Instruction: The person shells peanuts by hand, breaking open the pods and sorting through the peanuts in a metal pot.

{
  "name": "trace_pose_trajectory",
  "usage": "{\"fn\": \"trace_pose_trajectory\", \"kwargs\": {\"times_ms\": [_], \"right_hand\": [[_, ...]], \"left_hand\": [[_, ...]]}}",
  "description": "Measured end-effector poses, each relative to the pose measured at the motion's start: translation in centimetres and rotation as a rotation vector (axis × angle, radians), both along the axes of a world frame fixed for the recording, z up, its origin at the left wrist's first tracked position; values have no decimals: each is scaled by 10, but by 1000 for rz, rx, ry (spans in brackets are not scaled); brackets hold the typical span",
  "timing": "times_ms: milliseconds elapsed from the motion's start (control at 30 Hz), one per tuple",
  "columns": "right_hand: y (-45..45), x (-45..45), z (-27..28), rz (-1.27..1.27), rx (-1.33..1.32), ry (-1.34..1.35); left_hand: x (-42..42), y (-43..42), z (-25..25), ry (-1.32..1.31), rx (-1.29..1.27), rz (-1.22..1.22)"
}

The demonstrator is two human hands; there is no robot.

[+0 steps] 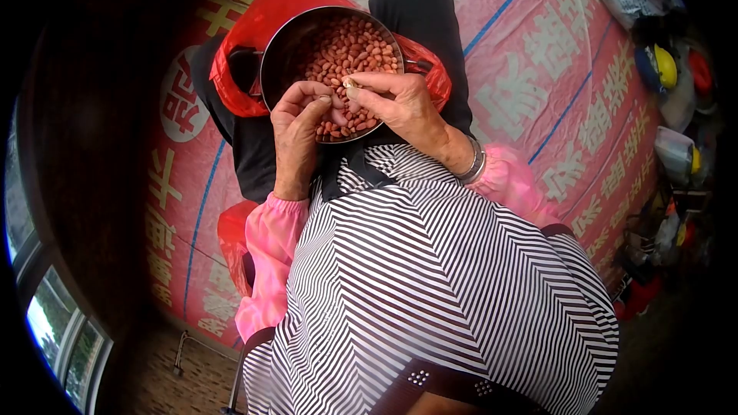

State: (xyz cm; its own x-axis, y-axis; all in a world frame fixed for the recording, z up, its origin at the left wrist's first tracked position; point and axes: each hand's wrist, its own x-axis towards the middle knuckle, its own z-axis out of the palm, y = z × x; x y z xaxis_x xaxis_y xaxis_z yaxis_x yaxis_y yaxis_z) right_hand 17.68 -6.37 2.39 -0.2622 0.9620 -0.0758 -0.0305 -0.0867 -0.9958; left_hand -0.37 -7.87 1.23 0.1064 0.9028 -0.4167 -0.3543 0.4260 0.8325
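A metal pot [265,69] rests on my lap, filled with red-skinned peanuts [350,42]. Over it, my right hand [401,104] pinches a small pale piece [349,82] between thumb and forefinger; it looks like a peanut or a bit of one. Close beside it, my left hand [296,127] is closed, thumb against curled fingers, above the near-left part of the peanuts. Whatever lies between those left fingertips is too small to make out. A red plastic bag [273,6] surrounds the pot and shows on both sides.
Red sheeting [523,84] with pale printed characters and blue lines covers the floor. Bags and containers [676,150] are crowded along the right. Another red bag [234,242] lies by my left sleeve. A window [65,330] shows at lower left.
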Motion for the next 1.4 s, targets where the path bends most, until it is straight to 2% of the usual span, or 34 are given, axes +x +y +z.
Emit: {"fn": "trace_pose_trajectory", "kwargs": {"times_ms": [133,233,433,567,633,733,933,1167,1400], "right_hand": [[-3,0,-3,33,1,-56],[-4,-2,-12,-8,191,-181],[-7,-6,-15,-13,118,-133],[-8,-3,-3,80,-205,125],[-3,-1,-6,100,-263,189],[0,1,-8,105,-236,118],[3,-3,-6,63,-164,150],[2,0,-9,75,-265,205],[0,-4,-8,27,-304,229]], "left_hand": [[4,2,6,-72,-82,-66],[0,3,-1,-150,-129,-92],[0,3,-3,-207,-164,-78],[-3,3,-3,-251,-164,-108],[-4,4,-2,-227,-155,-110],[-4,3,-1,-163,-132,-133],[-3,2,3,-92,-139,-148],[-3,3,3,-64,-120,-187],[2,-2,7,11,-92,-89]]}}
